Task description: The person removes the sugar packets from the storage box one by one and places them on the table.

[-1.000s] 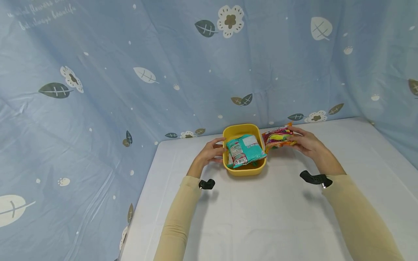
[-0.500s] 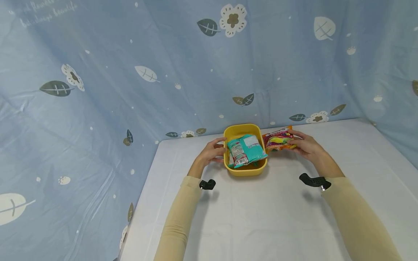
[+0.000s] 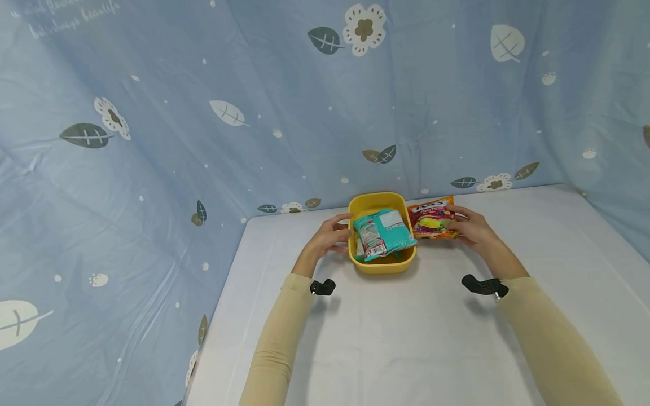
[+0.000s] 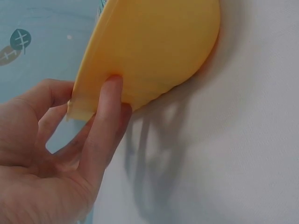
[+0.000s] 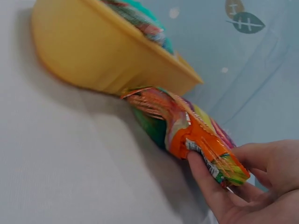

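My right hand (image 3: 474,228) pinches the right edge of a red and orange snack packet (image 3: 429,220) printed "FRUITS". In the right wrist view the packet (image 5: 187,126) leans against the outer wall of a yellow bin (image 5: 98,51), with the thumb on one face. My left hand (image 3: 325,237) is at the bin's left side in the head view. Its fingers (image 4: 110,102) touch the bin's outer wall in the left wrist view; some fingertips are hidden behind the rim. A teal packet (image 3: 383,234) lies tilted on top inside the bin (image 3: 382,269), over something partly hidden.
A white-covered table (image 3: 396,338) bears the bin near its back edge. A blue patterned curtain (image 3: 284,158) hangs right behind and along the left. Black wrist cameras (image 3: 322,287) sit at both sleeve cuffs.
The right hand has lowered slightly and turned the red and orange packet so that its printed front shows more. The left hand and the bin stay in place.
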`<state>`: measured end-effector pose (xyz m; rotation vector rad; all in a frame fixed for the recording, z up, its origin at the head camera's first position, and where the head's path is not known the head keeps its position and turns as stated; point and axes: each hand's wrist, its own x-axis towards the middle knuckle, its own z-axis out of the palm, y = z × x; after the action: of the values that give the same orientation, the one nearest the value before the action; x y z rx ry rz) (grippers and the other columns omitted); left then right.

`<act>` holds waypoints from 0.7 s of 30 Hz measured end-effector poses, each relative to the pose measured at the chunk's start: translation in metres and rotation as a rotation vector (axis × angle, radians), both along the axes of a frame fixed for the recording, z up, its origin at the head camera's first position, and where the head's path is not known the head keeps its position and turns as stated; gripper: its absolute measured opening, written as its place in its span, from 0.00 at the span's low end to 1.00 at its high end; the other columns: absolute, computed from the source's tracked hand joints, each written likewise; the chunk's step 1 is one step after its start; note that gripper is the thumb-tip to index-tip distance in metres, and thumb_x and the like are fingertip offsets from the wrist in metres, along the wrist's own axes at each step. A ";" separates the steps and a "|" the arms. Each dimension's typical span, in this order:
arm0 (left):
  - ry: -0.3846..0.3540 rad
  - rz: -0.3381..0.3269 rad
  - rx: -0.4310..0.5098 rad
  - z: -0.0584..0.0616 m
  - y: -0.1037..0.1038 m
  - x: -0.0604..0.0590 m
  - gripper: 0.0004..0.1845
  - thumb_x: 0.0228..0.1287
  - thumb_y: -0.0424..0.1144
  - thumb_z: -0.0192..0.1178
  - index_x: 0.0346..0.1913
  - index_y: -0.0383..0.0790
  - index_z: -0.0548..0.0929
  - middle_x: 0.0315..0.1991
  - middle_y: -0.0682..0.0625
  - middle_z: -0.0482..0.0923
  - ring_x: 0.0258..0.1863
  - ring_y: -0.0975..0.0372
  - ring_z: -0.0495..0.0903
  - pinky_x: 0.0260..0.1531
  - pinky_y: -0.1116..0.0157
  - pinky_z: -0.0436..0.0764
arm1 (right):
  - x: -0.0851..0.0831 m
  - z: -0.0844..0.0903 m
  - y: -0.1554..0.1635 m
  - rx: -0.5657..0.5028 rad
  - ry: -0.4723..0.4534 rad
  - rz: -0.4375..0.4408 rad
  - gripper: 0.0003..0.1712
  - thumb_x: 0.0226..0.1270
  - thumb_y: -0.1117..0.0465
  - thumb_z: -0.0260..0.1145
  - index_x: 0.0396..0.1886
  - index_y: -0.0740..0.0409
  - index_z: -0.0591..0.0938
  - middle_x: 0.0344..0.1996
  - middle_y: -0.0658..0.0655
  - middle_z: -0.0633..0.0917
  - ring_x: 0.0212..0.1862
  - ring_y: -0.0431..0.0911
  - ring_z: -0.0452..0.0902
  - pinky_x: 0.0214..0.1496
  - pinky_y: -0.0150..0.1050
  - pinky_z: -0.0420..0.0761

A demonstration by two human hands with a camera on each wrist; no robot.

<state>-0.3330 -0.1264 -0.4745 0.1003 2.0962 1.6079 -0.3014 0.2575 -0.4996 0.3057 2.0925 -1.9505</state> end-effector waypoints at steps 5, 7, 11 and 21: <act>0.017 0.014 -0.009 0.000 0.001 0.001 0.31 0.70 0.36 0.60 0.72 0.61 0.67 0.66 0.43 0.70 0.43 0.55 0.84 0.45 0.50 0.88 | 0.000 -0.003 -0.002 0.075 0.030 -0.005 0.40 0.74 0.62 0.57 0.80 0.48 0.51 0.78 0.66 0.51 0.70 0.63 0.60 0.39 0.26 0.83; 0.031 0.027 -0.012 -0.004 0.001 0.001 0.30 0.69 0.37 0.60 0.71 0.61 0.68 0.65 0.43 0.71 0.43 0.55 0.84 0.42 0.52 0.89 | -0.001 -0.005 -0.003 0.123 0.042 -0.004 0.40 0.74 0.62 0.58 0.80 0.49 0.51 0.77 0.67 0.53 0.70 0.64 0.61 0.37 0.24 0.82; 0.038 0.031 -0.014 -0.004 0.002 0.001 0.31 0.69 0.37 0.60 0.72 0.60 0.67 0.64 0.43 0.72 0.46 0.53 0.84 0.41 0.51 0.89 | -0.001 -0.005 -0.002 0.222 0.073 0.014 0.39 0.74 0.62 0.58 0.79 0.53 0.52 0.74 0.72 0.58 0.69 0.64 0.63 0.39 0.25 0.80; 0.027 0.020 -0.013 -0.006 0.000 -0.001 0.31 0.69 0.36 0.60 0.72 0.61 0.67 0.65 0.43 0.71 0.48 0.52 0.83 0.35 0.57 0.90 | 0.002 -0.007 -0.004 0.412 0.139 0.052 0.37 0.74 0.62 0.57 0.77 0.61 0.55 0.67 0.78 0.66 0.63 0.64 0.68 0.49 0.36 0.79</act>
<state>-0.3340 -0.1267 -0.4800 0.0976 2.1337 1.6131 -0.2995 0.2534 -0.5062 0.1951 2.5587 -1.5374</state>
